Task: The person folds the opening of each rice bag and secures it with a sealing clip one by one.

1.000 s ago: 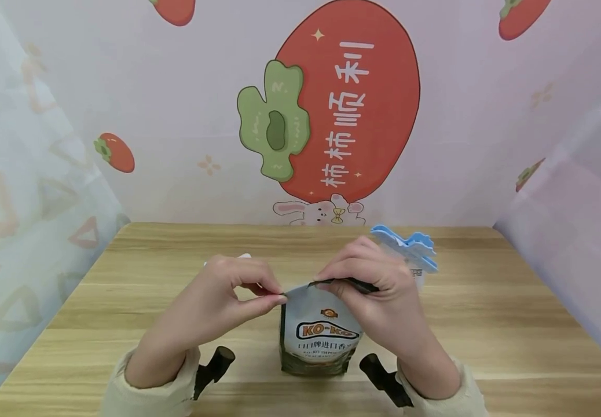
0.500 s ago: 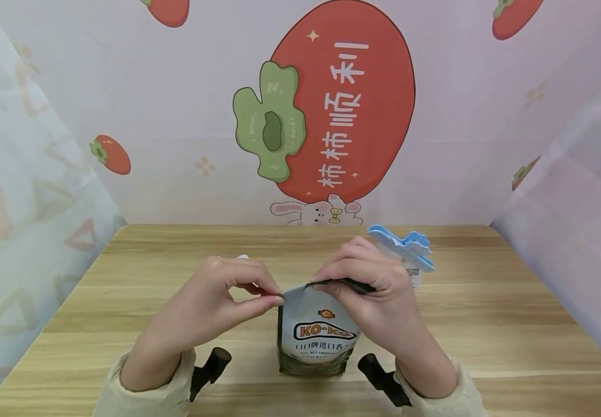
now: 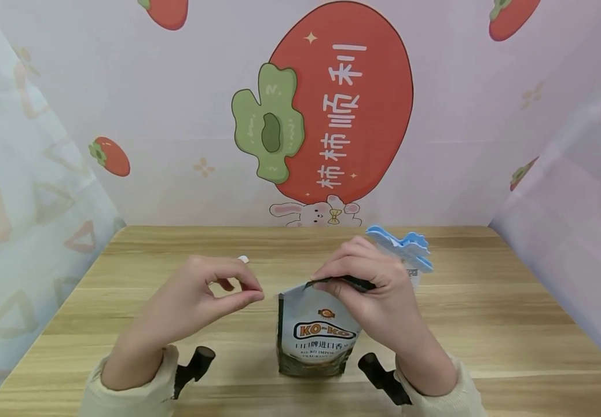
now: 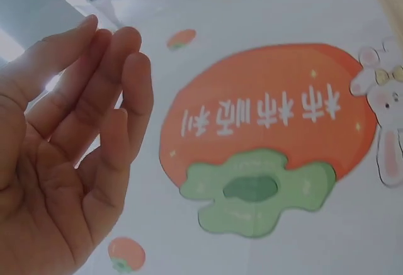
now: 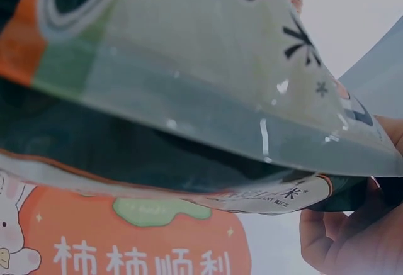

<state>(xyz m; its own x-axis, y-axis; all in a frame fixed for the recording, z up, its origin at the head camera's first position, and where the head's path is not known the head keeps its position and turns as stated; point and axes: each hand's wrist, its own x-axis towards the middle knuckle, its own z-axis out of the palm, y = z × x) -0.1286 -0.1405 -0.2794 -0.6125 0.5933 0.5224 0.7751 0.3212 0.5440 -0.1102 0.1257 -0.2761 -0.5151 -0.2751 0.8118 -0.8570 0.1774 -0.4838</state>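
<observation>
A KO-KO rice bag point(image 3: 318, 333) with pale front and dark edges stands upright on the table in the head view. My right hand point(image 3: 370, 284) pinches its dark top edge, which looks folded over at the right side. In the right wrist view the bag point(image 5: 189, 99) fills most of the picture, and part of the hand point(image 5: 359, 237) shows at the lower right. My left hand point(image 3: 217, 298) is a little left of the bag's top left corner, apart from it. In the left wrist view the left hand's fingers point(image 4: 135, 73) are loosely bent and hold nothing.
Behind my right hand lies a light-blue wavy-edged item point(image 3: 407, 246) with a barcode label, partly hidden. A small white object point(image 3: 244, 259) shows just behind my left hand. The wooden table point(image 3: 149, 260) ends at a persimmon-printed backdrop point(image 3: 186, 116).
My left hand has let go of the bag's top left corner and moved left. The right hand keeps its pinch on the top edge, and the bag stays in place.
</observation>
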